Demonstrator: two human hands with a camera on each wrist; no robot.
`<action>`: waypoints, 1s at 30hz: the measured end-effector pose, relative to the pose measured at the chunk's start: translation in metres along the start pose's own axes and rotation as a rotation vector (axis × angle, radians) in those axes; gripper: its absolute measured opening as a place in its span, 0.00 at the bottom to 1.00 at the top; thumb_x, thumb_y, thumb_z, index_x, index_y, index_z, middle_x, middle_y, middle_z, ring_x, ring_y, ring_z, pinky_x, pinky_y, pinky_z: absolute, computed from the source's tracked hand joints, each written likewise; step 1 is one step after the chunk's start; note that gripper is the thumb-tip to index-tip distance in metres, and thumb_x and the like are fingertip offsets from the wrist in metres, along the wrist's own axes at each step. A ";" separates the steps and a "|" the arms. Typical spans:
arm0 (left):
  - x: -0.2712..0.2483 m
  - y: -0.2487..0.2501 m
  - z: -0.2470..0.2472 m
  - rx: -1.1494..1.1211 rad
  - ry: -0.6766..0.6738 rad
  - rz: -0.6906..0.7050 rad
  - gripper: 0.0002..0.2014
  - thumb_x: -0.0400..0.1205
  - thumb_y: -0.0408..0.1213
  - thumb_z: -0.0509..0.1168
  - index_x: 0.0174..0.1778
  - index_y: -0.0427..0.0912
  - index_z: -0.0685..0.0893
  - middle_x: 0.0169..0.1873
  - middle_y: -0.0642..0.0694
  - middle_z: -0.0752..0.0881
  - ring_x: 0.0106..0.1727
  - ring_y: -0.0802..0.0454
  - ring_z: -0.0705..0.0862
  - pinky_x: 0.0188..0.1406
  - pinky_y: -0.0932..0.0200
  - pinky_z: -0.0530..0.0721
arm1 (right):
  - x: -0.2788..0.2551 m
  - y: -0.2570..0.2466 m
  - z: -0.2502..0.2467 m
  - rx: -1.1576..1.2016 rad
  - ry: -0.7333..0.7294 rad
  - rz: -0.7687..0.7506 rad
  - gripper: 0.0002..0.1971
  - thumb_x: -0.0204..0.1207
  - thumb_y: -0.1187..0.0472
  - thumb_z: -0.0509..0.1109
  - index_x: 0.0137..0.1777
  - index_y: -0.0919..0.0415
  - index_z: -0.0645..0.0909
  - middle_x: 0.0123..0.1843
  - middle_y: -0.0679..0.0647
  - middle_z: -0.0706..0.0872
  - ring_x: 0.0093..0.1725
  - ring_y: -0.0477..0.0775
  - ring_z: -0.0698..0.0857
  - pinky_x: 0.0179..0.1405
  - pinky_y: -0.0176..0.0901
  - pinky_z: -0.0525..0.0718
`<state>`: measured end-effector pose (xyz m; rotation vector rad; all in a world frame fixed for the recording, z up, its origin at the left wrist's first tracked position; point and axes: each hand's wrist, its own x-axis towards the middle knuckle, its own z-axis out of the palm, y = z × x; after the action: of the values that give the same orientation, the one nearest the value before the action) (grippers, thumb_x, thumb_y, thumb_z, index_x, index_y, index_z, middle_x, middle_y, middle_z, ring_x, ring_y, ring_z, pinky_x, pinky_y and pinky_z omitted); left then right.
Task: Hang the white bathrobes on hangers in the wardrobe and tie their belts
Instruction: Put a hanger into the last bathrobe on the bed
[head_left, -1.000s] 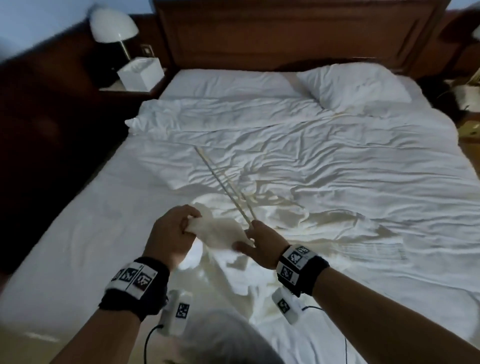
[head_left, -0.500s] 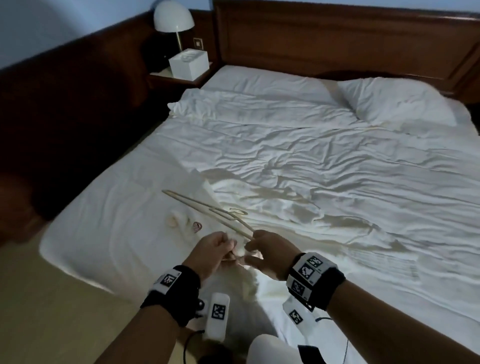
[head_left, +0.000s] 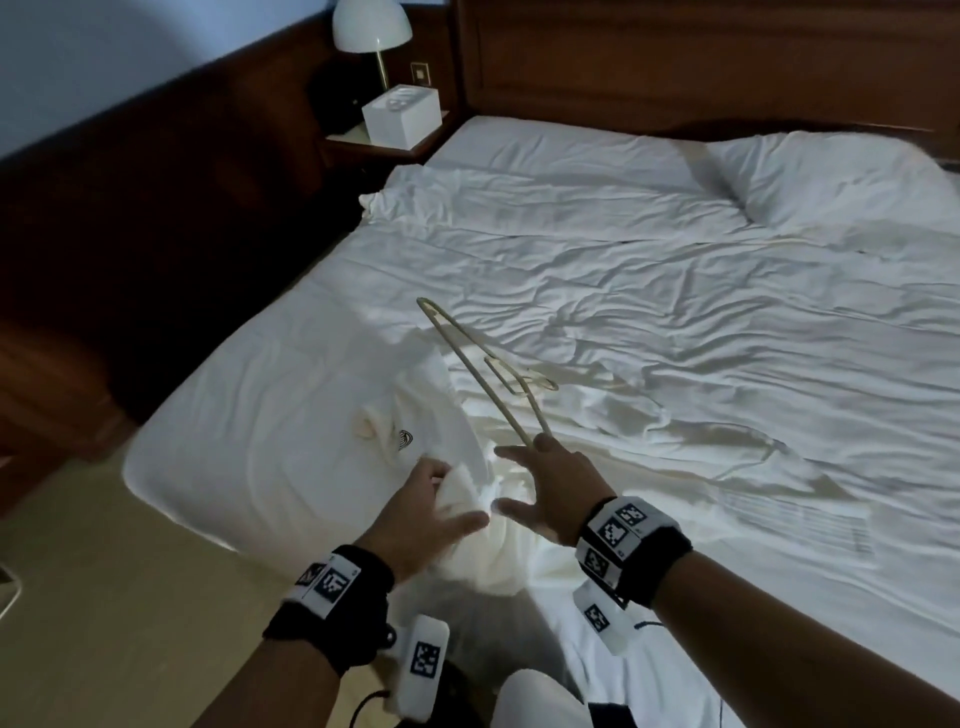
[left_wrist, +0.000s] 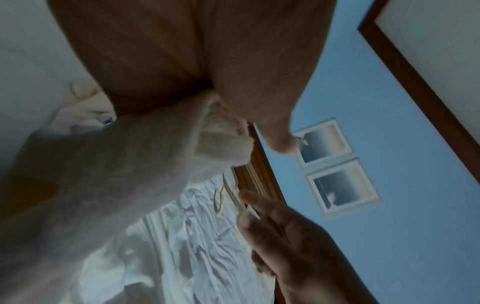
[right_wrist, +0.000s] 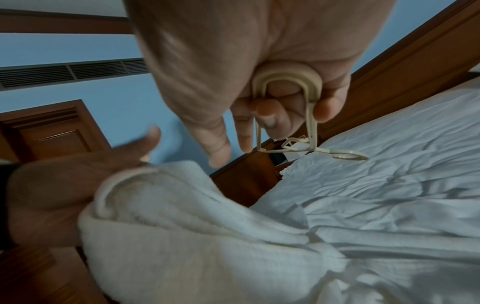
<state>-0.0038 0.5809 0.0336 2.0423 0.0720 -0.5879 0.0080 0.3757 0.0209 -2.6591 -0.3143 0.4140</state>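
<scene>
A white terry bathrobe (head_left: 431, 415) with a small dark logo lies crumpled on the near left corner of the bed (head_left: 675, 291) and spills over its edge. My left hand (head_left: 452, 493) grips a bunched fold of the robe (left_wrist: 213, 133). Just to its right, my right hand (head_left: 519, 467) holds one end of a beige plastic hanger (head_left: 483, 374) with its curled outer fingers (right_wrist: 322, 111), while the forefinger and thumb stick out straight. The hanger (right_wrist: 285, 82) slants up and away over the bed, hook to the right.
The rumpled white bed fills the right side, with a pillow (head_left: 831, 176) by the dark wooden headboard (head_left: 675, 67). A lamp (head_left: 371, 26) and a white box (head_left: 400, 122) stand on the nightstand at the back left. Beige floor (head_left: 104, 597) lies to the left.
My right hand has spread its forefinger and thumb away from the left hand. The hanger has swung up to a steeper slant. The left hand holds a bigger bunch of robe.
</scene>
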 end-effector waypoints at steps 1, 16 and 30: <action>-0.002 0.002 -0.003 0.097 -0.011 0.038 0.24 0.74 0.44 0.76 0.61 0.52 0.71 0.54 0.52 0.82 0.53 0.55 0.83 0.48 0.59 0.83 | 0.006 -0.008 0.003 -0.023 -0.022 -0.006 0.36 0.73 0.33 0.68 0.80 0.37 0.62 0.67 0.49 0.73 0.64 0.55 0.78 0.71 0.52 0.72; 0.016 -0.064 -0.222 0.535 0.590 0.023 0.05 0.80 0.37 0.67 0.48 0.41 0.80 0.44 0.40 0.84 0.49 0.39 0.83 0.45 0.54 0.79 | 0.141 -0.214 -0.078 -0.210 0.346 -0.259 0.13 0.79 0.51 0.61 0.49 0.59 0.82 0.54 0.54 0.78 0.50 0.61 0.81 0.52 0.50 0.71; -0.039 0.114 -0.550 0.525 1.000 0.489 0.20 0.69 0.54 0.73 0.44 0.41 0.86 0.42 0.38 0.88 0.44 0.44 0.84 0.41 0.53 0.75 | 0.224 -0.343 -0.166 0.211 0.737 -0.380 0.17 0.77 0.51 0.63 0.26 0.54 0.73 0.32 0.50 0.79 0.37 0.58 0.82 0.35 0.45 0.78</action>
<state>0.2012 0.9846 0.3681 2.5428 0.0001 0.8265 0.2196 0.6791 0.2636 -2.2741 -0.4835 -0.6045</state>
